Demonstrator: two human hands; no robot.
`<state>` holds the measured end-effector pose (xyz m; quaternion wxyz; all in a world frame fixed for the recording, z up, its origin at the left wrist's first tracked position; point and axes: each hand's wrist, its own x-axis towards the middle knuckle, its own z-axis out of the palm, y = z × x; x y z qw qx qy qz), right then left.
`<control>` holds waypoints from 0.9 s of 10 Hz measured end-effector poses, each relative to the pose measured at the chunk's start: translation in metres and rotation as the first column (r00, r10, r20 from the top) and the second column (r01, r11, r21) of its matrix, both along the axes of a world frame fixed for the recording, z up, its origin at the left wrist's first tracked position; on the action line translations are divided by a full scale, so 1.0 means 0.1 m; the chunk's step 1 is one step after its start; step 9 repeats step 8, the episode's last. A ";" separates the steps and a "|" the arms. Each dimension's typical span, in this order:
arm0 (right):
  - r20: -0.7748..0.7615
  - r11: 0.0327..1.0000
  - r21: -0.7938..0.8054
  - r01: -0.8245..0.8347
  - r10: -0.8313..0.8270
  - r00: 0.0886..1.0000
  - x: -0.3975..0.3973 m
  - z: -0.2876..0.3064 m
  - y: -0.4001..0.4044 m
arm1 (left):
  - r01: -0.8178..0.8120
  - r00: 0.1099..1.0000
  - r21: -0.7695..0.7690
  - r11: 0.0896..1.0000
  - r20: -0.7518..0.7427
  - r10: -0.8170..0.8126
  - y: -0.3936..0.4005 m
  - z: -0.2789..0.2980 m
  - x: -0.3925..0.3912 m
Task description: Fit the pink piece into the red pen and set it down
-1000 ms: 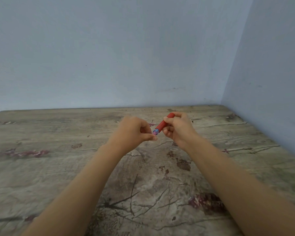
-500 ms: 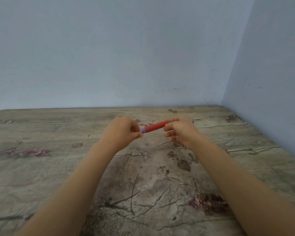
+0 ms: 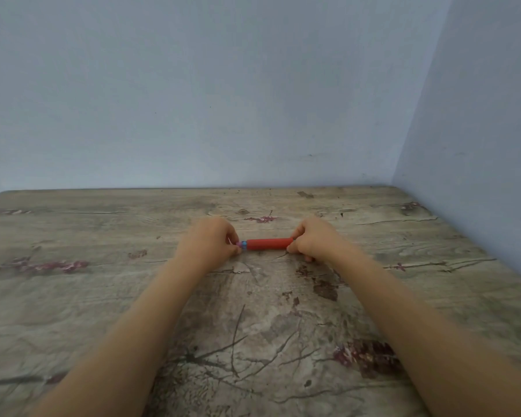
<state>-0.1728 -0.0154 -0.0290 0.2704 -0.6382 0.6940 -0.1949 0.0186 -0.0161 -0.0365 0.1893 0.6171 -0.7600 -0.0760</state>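
Note:
The red pen lies level, pointing left to right, low over the wooden table; contact with the surface is unclear. Its left end carries a small blue ring and the pink piece, which sits against the pen's tip. My left hand pinches that pink end with thumb and fingers. My right hand pinches the pen's right end. Both fists hide the pen's very ends.
The table has a worn wood-grain top with dark stains. A pale blue wall rises along its far edge, and a second wall closes the right side, meeting at the far right corner.
The pen swung from a tilt to level and sank toward the table. Both hands lowered with it and moved apart, the left one leftward, keeping their hold on its ends.

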 end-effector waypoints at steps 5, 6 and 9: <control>-0.042 0.998 0.049 -0.038 0.040 0.998 -0.02 0.03 -0.01 | -0.040 0.998 0.098 0.994 -0.038 0.044 -0.02 0.02 0.01; -0.018 0.998 0.032 -0.061 0.062 0.998 -0.05 0.09 0.01 | -0.036 0.998 0.087 0.996 -0.042 0.040 -0.03 0.06 0.04; 0.170 0.995 -0.026 -0.096 0.099 0.981 -0.11 0.32 0.08 | 0.014 0.951 0.029 0.999 -0.309 -0.004 0.06 0.36 0.08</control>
